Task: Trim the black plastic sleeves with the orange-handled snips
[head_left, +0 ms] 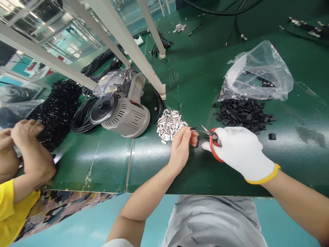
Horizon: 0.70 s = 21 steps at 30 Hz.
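My left hand (181,147) is bare and pinches a small black piece (193,129) between thumb and fingertips. My right hand (239,151) wears a white glove with a yellow cuff and grips red-handled scissors (213,142). The steel blades point left, just beside the black piece, and I cannot tell whether they touch it. A heap of small silver metal clips (169,125) lies just beyond my left hand. A pile of flat black pieces (243,115) lies beyond my right hand, below a clear plastic bag (259,73).
The green workbench (102,161) carries a grey bench machine (125,115) and coils of black cable (83,118). At the left, a co-worker's bare hands (27,132) work by a heap of black parts (58,113). White metal frame bars (115,44) cross the far left.
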Tool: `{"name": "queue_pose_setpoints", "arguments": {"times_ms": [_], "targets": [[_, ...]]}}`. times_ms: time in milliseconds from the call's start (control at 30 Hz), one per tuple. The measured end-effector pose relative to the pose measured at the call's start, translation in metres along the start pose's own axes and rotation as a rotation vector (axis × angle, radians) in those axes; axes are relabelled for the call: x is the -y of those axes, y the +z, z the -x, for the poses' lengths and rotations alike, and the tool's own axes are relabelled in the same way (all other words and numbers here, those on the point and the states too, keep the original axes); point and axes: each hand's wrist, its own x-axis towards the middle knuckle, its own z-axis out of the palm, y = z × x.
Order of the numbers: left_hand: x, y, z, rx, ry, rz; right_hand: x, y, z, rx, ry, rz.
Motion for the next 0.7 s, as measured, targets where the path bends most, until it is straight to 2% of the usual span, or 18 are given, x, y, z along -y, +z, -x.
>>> {"name": "queue_pose_setpoints", "arguments": {"times_ms": [333,700], "targets": [[0.000,0.010,0.008,-0.019,0.008,-0.034,0.010,0.002,0.001,-0.102,-0.049,0.149],[-0.002,0.011,0.015,-0.058,0.039,-0.152,0.009,0.003,0.003,-0.012,-0.038,0.185]]}}
